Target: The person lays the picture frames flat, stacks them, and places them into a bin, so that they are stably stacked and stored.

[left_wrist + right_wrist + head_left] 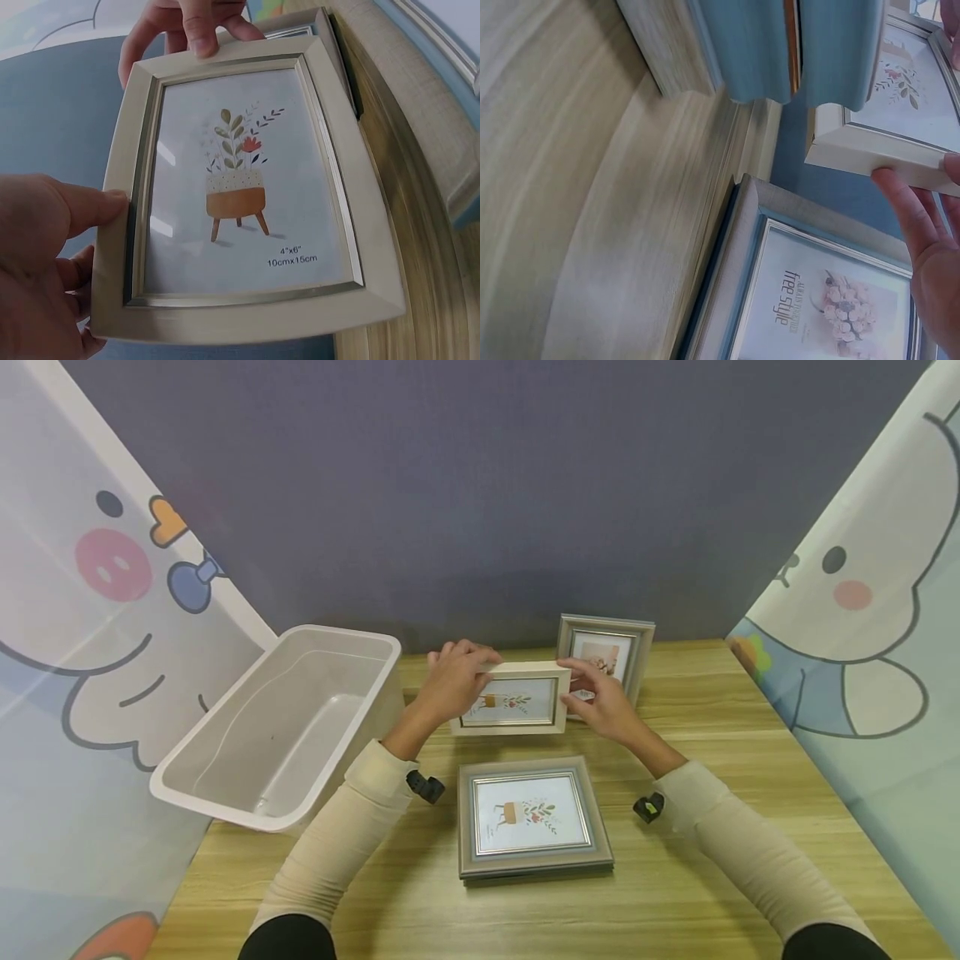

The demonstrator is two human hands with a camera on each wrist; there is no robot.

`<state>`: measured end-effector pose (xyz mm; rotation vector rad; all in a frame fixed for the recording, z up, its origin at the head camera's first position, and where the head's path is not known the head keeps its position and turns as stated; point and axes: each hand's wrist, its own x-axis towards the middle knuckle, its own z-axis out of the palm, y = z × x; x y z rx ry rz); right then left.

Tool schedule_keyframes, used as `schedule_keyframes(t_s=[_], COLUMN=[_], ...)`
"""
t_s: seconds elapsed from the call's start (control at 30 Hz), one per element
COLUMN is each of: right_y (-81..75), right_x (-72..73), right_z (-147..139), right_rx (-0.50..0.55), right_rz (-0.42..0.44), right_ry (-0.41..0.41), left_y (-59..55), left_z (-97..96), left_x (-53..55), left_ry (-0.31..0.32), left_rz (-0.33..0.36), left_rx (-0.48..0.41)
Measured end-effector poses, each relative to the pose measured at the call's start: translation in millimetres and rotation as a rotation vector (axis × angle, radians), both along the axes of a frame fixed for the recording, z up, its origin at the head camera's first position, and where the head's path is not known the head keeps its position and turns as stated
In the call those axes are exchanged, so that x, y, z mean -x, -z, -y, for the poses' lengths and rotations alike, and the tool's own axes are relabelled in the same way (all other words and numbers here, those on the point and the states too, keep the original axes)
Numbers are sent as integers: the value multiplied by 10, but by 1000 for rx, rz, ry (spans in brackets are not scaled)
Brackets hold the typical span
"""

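Observation:
A cream picture frame is held sideways above the table, its potted-plant print facing me. My left hand grips one short end; in the left wrist view the thumb lies on the front border and the other fingers go behind it. At the opposite end my right hand pinches the border, as the right wrist view also shows with its fingers on the frame's edge. Nearer me, a larger grey-beige frame lies face up on top of at least one more.
Behind my right hand, a grey-beige frame with a flower print stands leaning near the dark back panel. A deep pale plastic bin sits on the left of the wood-grain table. Cartoon-printed panels flank both sides.

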<state>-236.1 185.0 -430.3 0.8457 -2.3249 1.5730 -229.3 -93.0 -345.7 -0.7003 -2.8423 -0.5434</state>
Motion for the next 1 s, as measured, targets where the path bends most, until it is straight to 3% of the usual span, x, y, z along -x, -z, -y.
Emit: schedule_keyframes(t_s=[0.2, 0.47, 0.77, 1.0], right_y=[9, 5, 33, 34], right_x=[7, 4, -13, -44], right_z=[-96, -180, -212, -227], right_rx=[32, 38, 32, 86], right_rz=[17, 53, 34, 23], right_ry=[-20, -4, -2, -38], left_y=[18, 39, 72, 168], left_z=[82, 223, 316, 409], left_x=[12, 48, 65, 128], left_ry=[0, 55, 6, 43], left_rz=[-14, -33, 109, 222], left_rx=[-35, -110, -196, -421])
